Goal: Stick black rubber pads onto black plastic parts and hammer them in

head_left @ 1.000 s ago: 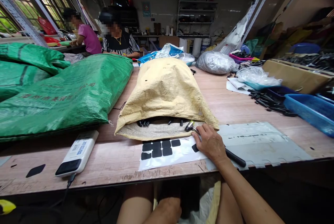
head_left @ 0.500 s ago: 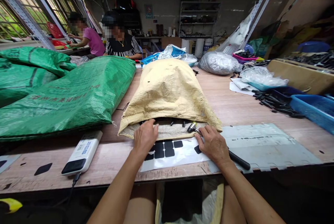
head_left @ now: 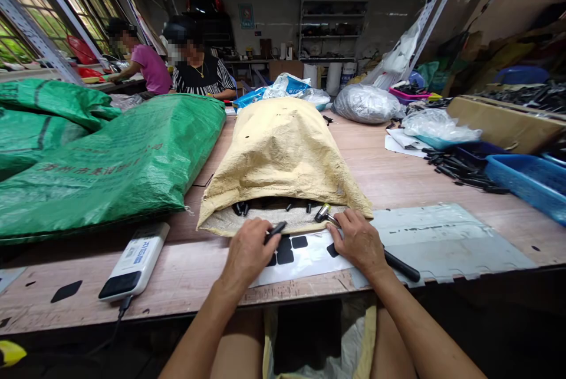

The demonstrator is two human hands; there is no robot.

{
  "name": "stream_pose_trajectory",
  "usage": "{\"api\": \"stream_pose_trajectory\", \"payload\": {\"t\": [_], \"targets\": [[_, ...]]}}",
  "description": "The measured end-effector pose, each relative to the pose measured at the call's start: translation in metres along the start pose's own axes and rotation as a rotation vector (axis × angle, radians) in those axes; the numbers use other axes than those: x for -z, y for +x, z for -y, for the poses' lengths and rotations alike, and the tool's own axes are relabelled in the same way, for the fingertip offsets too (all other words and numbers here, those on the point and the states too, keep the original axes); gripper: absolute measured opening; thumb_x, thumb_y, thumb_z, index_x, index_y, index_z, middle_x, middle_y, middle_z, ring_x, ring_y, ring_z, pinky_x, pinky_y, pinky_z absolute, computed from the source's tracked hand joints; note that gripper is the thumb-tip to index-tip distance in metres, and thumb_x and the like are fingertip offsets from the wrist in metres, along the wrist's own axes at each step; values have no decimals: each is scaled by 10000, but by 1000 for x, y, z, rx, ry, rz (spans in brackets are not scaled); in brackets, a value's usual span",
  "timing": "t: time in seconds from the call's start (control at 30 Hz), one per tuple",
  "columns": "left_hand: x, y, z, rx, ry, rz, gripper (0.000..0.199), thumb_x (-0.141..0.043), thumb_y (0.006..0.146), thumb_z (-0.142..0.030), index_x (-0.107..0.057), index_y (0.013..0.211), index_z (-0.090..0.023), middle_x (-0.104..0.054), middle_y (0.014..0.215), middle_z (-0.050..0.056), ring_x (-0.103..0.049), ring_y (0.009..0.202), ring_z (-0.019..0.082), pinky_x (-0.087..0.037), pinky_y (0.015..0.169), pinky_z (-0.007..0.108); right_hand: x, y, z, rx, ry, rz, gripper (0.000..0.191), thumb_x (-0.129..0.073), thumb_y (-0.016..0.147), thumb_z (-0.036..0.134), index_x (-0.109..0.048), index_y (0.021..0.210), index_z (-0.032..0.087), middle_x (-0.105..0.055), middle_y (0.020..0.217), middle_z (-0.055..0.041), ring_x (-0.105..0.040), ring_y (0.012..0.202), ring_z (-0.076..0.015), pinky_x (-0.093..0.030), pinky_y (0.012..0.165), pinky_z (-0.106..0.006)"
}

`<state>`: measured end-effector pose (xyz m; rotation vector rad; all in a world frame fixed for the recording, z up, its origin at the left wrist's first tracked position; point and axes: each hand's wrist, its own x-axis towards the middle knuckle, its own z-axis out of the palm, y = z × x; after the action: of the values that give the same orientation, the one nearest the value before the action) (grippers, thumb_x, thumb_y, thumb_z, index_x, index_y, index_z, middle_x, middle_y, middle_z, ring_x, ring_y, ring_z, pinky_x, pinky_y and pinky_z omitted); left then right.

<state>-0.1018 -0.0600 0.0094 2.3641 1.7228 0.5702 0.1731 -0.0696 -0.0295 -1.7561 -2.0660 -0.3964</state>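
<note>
A cream woven sack (head_left: 285, 143) lies flat on the table with its mouth toward me, and small black pieces (head_left: 241, 208) show inside the opening. My left hand (head_left: 250, 249), just in front of the sack's lip, pinches a short black tube-like piece (head_left: 277, 230). My right hand (head_left: 359, 243) is closed round the shaft of a small mallet (head_left: 402, 265) with a yellow and black head, which rests at the right of the sack mouth. Beneath my hands is a white sheet (head_left: 309, 264) bearing black rounded squares (head_left: 299, 242), partly covered by my left hand.
Left of the sack lie a green woven sack (head_left: 132, 155) and a white power bank (head_left: 135, 261) with a cable. A grey plastic sheet (head_left: 446, 243), loose black parts (head_left: 464, 172) and a blue tray (head_left: 526, 181) are right. Two people sit beyond. An open bag (head_left: 365, 338) hangs between my knees.
My left hand has drawn back from the sack's mouth toward me and now shows a black piece in its fingers. My right hand stays on the mallet. The view has shifted slightly.
</note>
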Motion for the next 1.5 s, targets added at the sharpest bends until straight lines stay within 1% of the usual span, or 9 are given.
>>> {"api": "stream_pose_trajectory", "payload": {"t": [0.1, 0.27, 0.43, 0.53, 0.8, 1.0, 1.13, 1.33, 1.5], "targets": [[-20, -11, -10, -160, -166, 48, 100, -624, 904, -308, -657, 939, -220, -648, 946, 45, -579, 941, 221, -459, 826, 335, 0, -1, 0, 5, 22, -17, 184, -507, 961, 352, -611, 964, 201, -591, 933, -93, -509, 951, -259, -392, 806, -351], [-40, -14, -6, -143, -300, 5, 126, -676, 875, -313, -680, 970, -231, -639, 945, 47, -569, 954, 233, -454, 841, 356, -2, 1, -5, 24, 33, -16, 172, -518, 950, 348, -615, 957, 206, -594, 932, -87, -517, 940, -251, -406, 814, -354], [-39, -13, -2, -151, -353, 8, 121, -714, 843, -266, -693, 957, -229, -648, 934, 35, -561, 932, 224, -441, 832, 347, 14, 7, 1, 35, 151, 8, 248, -616, 876, 331, -626, 1095, 213, -607, 1014, -95, -522, 1007, -271, -412, 900, -398], [-38, -14, -3, -156, -375, 13, 112, -701, 850, -246, -695, 961, -226, -647, 933, 32, -556, 933, 221, -432, 837, 347, 27, 8, 21, 184, 307, 151, 359, -655, 863, 380, -601, 1180, 220, -613, 1069, -83, -524, 1006, -252, -420, 892, -383], [-37, -16, -1, -171, -392, 14, 101, -700, 863, -242, -690, 960, -216, -648, 939, 30, -551, 937, 217, -423, 841, 344, 27, 15, 55, 390, 290, 300, 254, -560, 948, 446, -631, 891, 209, -626, 882, -51, -518, 880, -213, -394, 791, -352], [-41, -12, -2, -124, -383, 18, 150, -766, 812, -240, -712, 949, -214, -654, 930, 28, -552, 934, 223, -420, 843, 350, 28, 11, 0, -11, 94, 103, 231, -598, 910, 427, -617, 1008, 219, -640, 986, -81, -563, 963, -241, -418, 789, -347], [-42, -11, -2, -105, -379, 26, 154, -764, 817, -260, -733, 964, -224, -651, 922, 27, -556, 927, 223, -421, 840, 355, 18, -1, -23, -134, 62, 248, 137, -513, 946, 344, -593, 969, 235, -661, 963, -43, -609, 904, -215, -417, 693, -315], [-41, -12, -2, -111, -401, 21, 154, -761, 815, -255, -742, 967, -241, -650, 916, 23, -556, 933, 221, -418, 850, 362, 35, -14, 4, -105, 347, 9, 210, -426, 1006, 337, -595, 1069, 228, -679, 1048, -57, -644, 943, -198, -491, 799, -320], [-42, -11, -3, -95, -412, 25, 163, -779, 799, -265, -750, 960, -252, -651, 903, 21, -554, 928, 221, -413, 837, 358, 48, -35, 35, 12, 587, 61, 234, -461, 1002, 301, -598, 1183, 245, -680, 1073, -55, -650, 988, -184, -520, 866, -307]]}}
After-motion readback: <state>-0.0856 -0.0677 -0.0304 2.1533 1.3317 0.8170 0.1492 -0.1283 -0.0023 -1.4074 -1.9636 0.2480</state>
